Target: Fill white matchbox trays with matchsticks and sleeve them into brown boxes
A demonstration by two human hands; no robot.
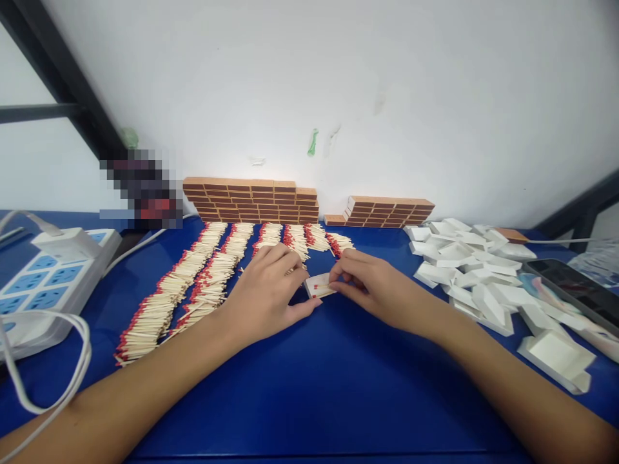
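Note:
A small white matchbox tray point(316, 283) lies on the blue table between my hands, with a few red-tipped matches in it. My left hand point(271, 287) steadies the tray from its left end, thumb at the near side and fingers arched over the far side. Over the tray's right end, my right hand point(360, 280) has its thumb and fingertips pinched together at the pale match sticks. Just beyond my hands are rows of loose matches point(213, 274) with red heads, some of them hidden behind my left hand.
Stacked brown matchboxes point(251, 201) line the wall, with a second stack point(391, 211) to their right. White trays point(464, 258) are heaped at the right beside a phone point(575, 287). A power strip point(53, 277) with a looping white cable point(80, 367) lies left.

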